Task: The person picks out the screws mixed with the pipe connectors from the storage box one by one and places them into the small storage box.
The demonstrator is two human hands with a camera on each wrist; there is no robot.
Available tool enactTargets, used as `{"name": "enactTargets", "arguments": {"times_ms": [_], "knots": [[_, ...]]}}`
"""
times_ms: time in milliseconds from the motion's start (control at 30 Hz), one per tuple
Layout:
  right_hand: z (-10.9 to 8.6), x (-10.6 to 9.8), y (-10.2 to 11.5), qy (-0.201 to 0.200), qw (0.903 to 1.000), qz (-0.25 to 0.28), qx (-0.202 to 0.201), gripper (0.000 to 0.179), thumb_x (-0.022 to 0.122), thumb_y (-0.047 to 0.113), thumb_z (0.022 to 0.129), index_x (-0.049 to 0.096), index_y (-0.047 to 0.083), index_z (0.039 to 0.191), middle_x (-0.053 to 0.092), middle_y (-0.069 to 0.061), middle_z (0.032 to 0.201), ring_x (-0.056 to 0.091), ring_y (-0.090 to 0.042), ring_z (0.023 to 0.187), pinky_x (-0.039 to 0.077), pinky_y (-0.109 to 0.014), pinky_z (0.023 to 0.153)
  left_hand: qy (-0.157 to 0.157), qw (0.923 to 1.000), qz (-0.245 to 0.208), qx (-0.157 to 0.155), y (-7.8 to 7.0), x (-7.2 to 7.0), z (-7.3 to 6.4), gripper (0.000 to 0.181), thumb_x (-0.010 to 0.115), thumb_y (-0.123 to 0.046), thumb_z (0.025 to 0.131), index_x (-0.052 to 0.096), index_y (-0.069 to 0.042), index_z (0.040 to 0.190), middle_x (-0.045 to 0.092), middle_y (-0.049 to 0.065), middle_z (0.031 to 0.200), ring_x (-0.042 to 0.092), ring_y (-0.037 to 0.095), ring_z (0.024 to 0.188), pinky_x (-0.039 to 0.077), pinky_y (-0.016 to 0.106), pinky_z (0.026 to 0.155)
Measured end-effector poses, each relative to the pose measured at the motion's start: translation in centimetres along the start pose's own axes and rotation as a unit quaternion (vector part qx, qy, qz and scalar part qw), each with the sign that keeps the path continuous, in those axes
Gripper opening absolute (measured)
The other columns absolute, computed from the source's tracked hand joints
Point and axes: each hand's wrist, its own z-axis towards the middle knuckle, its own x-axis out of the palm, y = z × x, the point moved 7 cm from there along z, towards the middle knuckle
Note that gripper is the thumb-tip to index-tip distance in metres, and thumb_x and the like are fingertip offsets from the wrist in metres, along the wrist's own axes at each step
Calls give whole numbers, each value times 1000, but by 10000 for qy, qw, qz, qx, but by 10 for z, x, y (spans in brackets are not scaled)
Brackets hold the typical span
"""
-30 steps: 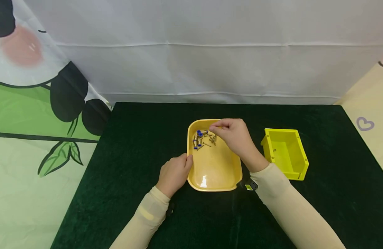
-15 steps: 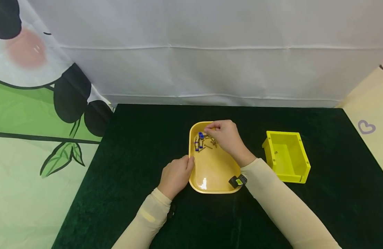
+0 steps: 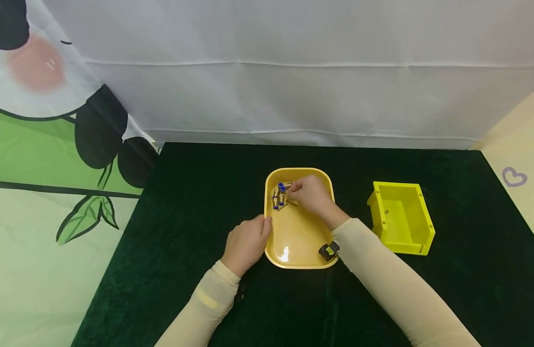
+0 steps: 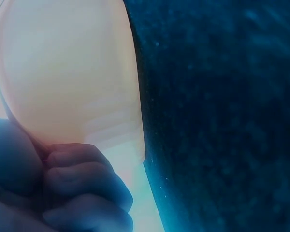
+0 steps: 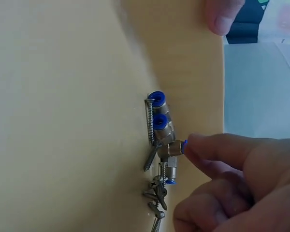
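Note:
A pale yellow tray [image 3: 299, 238] lies on the dark green table. My left hand [image 3: 247, 241] grips its left rim, with the thumb on top and, in the left wrist view, curled fingers [image 4: 87, 181] against the tray's outer side. Brass push-in fittings [image 3: 275, 198] with blue ends lie near the tray's far left side, along with several small screws [image 5: 157, 193]. My right hand [image 3: 311, 195] reaches down into the tray. In the right wrist view its thumb and fingertips are right at the blue end of one fitting [image 5: 173, 149]; I cannot tell whether they pinch it.
Right of the tray stands a bright yellow bin [image 3: 401, 217] with a small screw [image 3: 386, 212] inside. A white cloth [image 3: 293, 96] hangs behind the table's back edge, and a printed cloth [image 3: 41, 159] hangs at the left.
My right hand has come left and lower among the small parts, its fingertips now down at the fittings. The left hand keeps its grip on the tray rim.

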Motion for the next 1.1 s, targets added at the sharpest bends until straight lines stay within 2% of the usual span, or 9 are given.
{"name": "enactTargets", "arguments": {"times_ms": [133,333,633,800,967,1100], "knots": [[4,5,-2,-1,9993,-319,-192,13,71,16,92,77,6,88,71,-5,83,67,-19,67,53,-25,58,22,10000,11,-49,0,1,1,41,30,-44,108,58,-18,93,54,-2,63,54,14,49,44,31,48],[9,9,-7,70,9968,-769,-197,12,71,18,91,75,9,85,69,-4,79,65,-15,62,54,-26,57,14,10000,-16,-31,-1,1,2,36,33,-39,108,58,-17,92,54,-2,63,53,14,49,44,31,47],[8,12,2,230,9889,-1442,-271,12,70,12,87,69,9,75,65,-3,71,61,-14,59,49,-24,54,4,10000,-62,-28,-2,-2,0,34,36,-36,108,58,-16,92,54,-1,63,53,15,49,44,31,47],[5,11,6,139,9929,-1161,-202,13,68,12,89,69,9,76,66,-4,72,62,-15,57,50,-25,53,-17,10000,-13,-77,0,-2,-2,34,36,-37,108,58,-17,91,53,-1,63,53,15,49,43,31,47],[-1,2,11,-178,9964,-813,-178,13,69,16,92,74,7,84,70,-4,81,62,-15,63,51,-24,56,26,10000,-35,-84,1,0,-1,34,35,-37,108,58,-17,92,54,-1,63,54,15,49,44,31,48],[-7,-4,16,-230,9983,-508,-157,13,71,18,92,76,8,87,72,-4,87,61,-16,69,49,-24,59,24,9999,-48,-90,1,2,-1,36,35,-39,108,59,-16,94,55,-2,63,54,14,49,45,31,48]]}}
